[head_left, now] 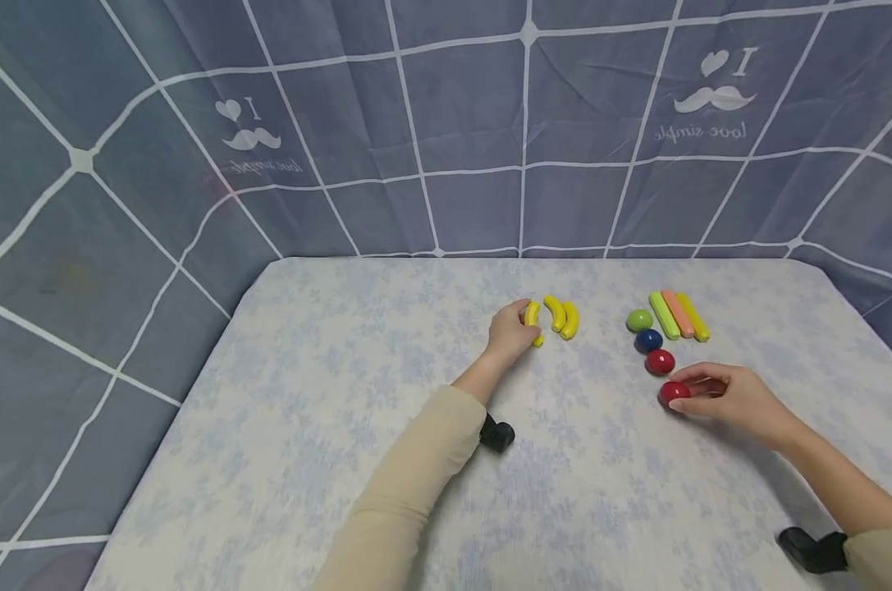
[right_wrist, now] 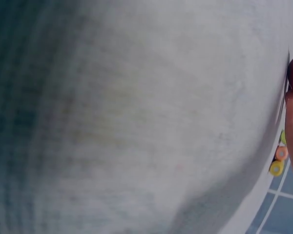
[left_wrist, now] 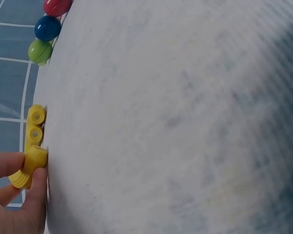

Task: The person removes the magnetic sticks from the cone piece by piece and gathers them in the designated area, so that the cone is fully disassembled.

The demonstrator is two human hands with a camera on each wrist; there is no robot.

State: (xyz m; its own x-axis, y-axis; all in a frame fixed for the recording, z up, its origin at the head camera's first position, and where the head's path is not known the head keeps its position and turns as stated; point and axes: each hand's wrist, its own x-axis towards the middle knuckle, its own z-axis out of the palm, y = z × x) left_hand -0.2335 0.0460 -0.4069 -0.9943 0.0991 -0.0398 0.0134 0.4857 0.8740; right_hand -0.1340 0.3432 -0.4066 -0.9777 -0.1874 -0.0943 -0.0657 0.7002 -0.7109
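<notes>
My left hand (head_left: 509, 332) pinches a small yellow toy banana (head_left: 532, 315) between thumb and fingers at the table's middle back. In the left wrist view that banana (left_wrist: 35, 157) touches the tabletop. Two more yellow toy bananas (head_left: 570, 321) lie side by side just to its right. Over on the right, my right hand (head_left: 744, 402) grips a shiny red ball (head_left: 670, 395) with thumb and fingers, at the near end of a slanting row. Beyond it in the row come another red ball (head_left: 660, 362), a dark blue ball (head_left: 648, 341) and a green ball (head_left: 639, 320).
Right of the balls, a green stick (head_left: 664, 316), an orange stick (head_left: 678, 313) and a yellow stick (head_left: 693, 318) lie side by side. A grey curtain (head_left: 475, 205) with white lines hangs behind the pale mottled table (head_left: 283, 427). Black wrist-camera mounts (head_left: 497, 435) hang by both forearms.
</notes>
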